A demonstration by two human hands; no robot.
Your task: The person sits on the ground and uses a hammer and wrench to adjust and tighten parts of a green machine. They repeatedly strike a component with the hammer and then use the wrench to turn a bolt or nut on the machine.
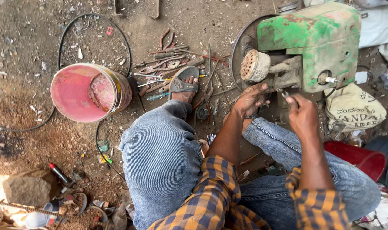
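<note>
Where the dirt ground lies at nine o'clock, a pink bucket [89, 91] is tipped on its side, ringed by a black cable [65, 38]. Scattered hand tools [168, 64] are seen near the centre, beside a sandalled foot [183, 83]. The left hand [251, 100] is pressed, fingers curled, against the underside of a green engine [317, 38] at one o'clock — the right hand [302, 115] is pinched around a small tool [285, 94] just beside it.

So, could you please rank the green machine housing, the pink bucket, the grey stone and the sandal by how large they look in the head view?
1. green machine housing
2. pink bucket, lying on its side
3. grey stone
4. sandal, partly hidden by the foot
</note>
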